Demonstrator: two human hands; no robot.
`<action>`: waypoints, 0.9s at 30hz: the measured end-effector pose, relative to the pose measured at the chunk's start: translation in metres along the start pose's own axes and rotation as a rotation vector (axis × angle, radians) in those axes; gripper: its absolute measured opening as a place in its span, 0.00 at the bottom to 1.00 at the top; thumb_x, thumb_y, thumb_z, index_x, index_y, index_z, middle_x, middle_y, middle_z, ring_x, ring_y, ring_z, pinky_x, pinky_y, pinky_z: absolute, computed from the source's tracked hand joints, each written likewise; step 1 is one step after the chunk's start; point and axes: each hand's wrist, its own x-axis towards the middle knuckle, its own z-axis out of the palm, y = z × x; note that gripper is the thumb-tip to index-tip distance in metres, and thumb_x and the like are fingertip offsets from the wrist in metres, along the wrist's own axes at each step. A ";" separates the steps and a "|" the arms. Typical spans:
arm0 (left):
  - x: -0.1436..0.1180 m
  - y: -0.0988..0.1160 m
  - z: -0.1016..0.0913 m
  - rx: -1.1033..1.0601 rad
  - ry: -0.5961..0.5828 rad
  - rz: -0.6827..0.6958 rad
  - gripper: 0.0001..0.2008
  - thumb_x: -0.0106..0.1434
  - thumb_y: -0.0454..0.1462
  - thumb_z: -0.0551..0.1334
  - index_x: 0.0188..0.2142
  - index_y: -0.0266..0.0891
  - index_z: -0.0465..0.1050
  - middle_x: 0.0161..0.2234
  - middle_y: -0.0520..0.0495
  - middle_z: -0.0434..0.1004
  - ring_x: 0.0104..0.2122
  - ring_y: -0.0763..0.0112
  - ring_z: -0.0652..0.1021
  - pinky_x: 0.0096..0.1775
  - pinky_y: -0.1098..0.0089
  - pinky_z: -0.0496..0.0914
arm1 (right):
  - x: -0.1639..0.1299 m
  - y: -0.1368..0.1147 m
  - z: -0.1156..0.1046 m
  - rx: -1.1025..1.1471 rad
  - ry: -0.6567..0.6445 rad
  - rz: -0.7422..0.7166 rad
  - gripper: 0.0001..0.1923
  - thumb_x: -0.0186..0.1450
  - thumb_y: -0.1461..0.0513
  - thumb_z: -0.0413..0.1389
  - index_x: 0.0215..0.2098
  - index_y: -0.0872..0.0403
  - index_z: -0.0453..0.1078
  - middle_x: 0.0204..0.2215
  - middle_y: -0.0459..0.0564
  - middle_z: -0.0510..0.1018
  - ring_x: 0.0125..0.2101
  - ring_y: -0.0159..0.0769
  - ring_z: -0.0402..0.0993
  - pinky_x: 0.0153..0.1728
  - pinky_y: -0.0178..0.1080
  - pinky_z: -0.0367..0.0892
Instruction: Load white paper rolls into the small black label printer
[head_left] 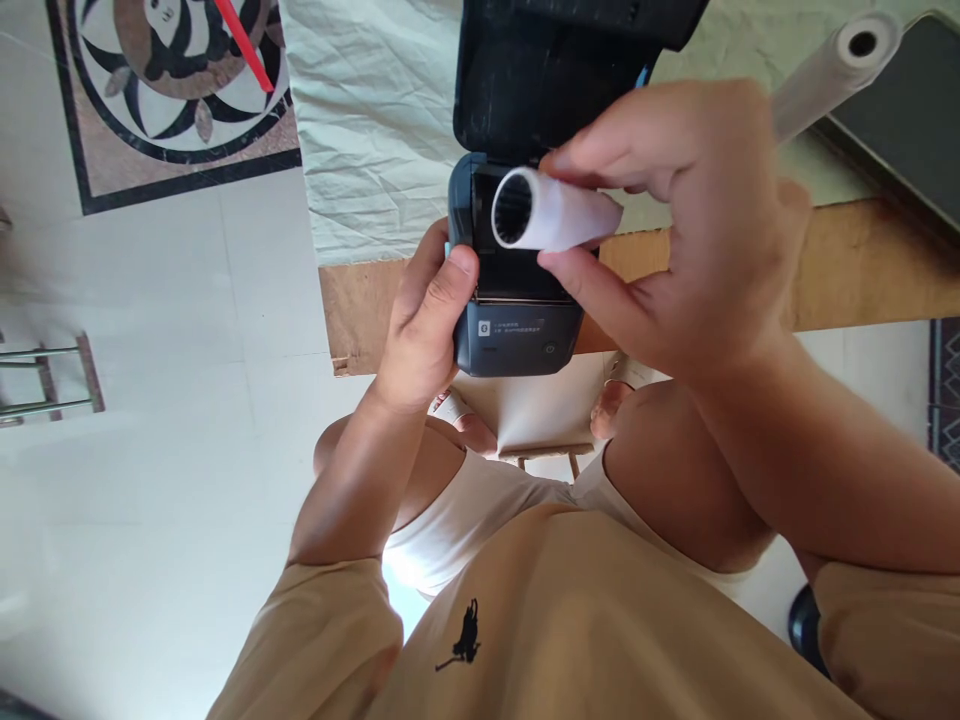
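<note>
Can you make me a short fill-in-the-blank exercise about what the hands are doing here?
1. The left hand grips a small dark ____ with its lid open.
2. The right hand pinches a white paper ____ above the open compartment.
3. A second roll lies on the ____ beside a dark tablet.

Missing words: printer; roll; table

Worktop [862,265]: wooden edge bare, top covered by creased white cloth [375,120]. Second paper roll [832,70] lies on cloth toward worktop's far right, hollow core end showing. Dark flat slab [911,120] just beside that roll, at worktop's right edge. Floor beyond worktop's left side: pale tiles [150,350], round black-and-brown inlay medallion [172,70] in dark square border. Red stick [244,45] crosses medallion. Metal rack legs [52,380] well left of worktop.
</note>
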 end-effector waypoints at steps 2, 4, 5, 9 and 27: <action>-0.001 0.002 0.000 0.037 -0.013 0.001 0.18 0.56 0.53 0.53 0.34 0.42 0.67 0.33 0.46 0.72 0.43 0.60 0.73 0.36 0.65 0.65 | 0.002 -0.002 0.003 -0.135 -0.009 -0.173 0.11 0.58 0.60 0.51 0.40 0.46 0.63 0.44 0.35 0.71 0.46 0.27 0.69 0.46 0.40 0.67; -0.001 0.005 0.000 0.071 -0.030 -0.018 0.17 0.56 0.52 0.54 0.36 0.44 0.67 0.31 0.46 0.71 0.39 0.61 0.73 0.33 0.66 0.62 | 0.002 -0.001 0.006 -0.243 0.027 -0.316 0.10 0.59 0.62 0.49 0.39 0.48 0.63 0.44 0.35 0.72 0.43 0.25 0.71 0.43 0.37 0.67; -0.001 0.007 -0.001 0.088 -0.036 -0.028 0.16 0.56 0.51 0.54 0.36 0.44 0.67 0.31 0.47 0.70 0.38 0.62 0.73 0.32 0.66 0.61 | 0.002 0.000 0.008 -0.266 0.053 -0.355 0.08 0.58 0.63 0.49 0.37 0.49 0.63 0.43 0.35 0.72 0.41 0.24 0.72 0.41 0.35 0.67; -0.002 0.011 -0.003 0.129 -0.055 -0.037 0.17 0.56 0.51 0.54 0.37 0.44 0.68 0.30 0.47 0.70 0.33 0.64 0.72 0.34 0.66 0.60 | 0.002 0.005 0.014 -0.232 0.138 -0.432 0.04 0.56 0.65 0.52 0.30 0.51 0.66 0.38 0.35 0.75 0.36 0.24 0.73 0.37 0.33 0.65; 0.002 0.004 -0.014 0.089 -0.242 0.010 0.30 0.48 0.39 0.62 0.52 0.49 0.56 0.51 0.50 0.65 0.50 0.62 0.69 0.53 0.60 0.63 | 0.000 0.021 0.004 -0.102 0.247 -0.421 0.14 0.57 0.56 0.49 0.38 0.55 0.65 0.41 0.50 0.70 0.50 0.34 0.63 0.49 0.41 0.64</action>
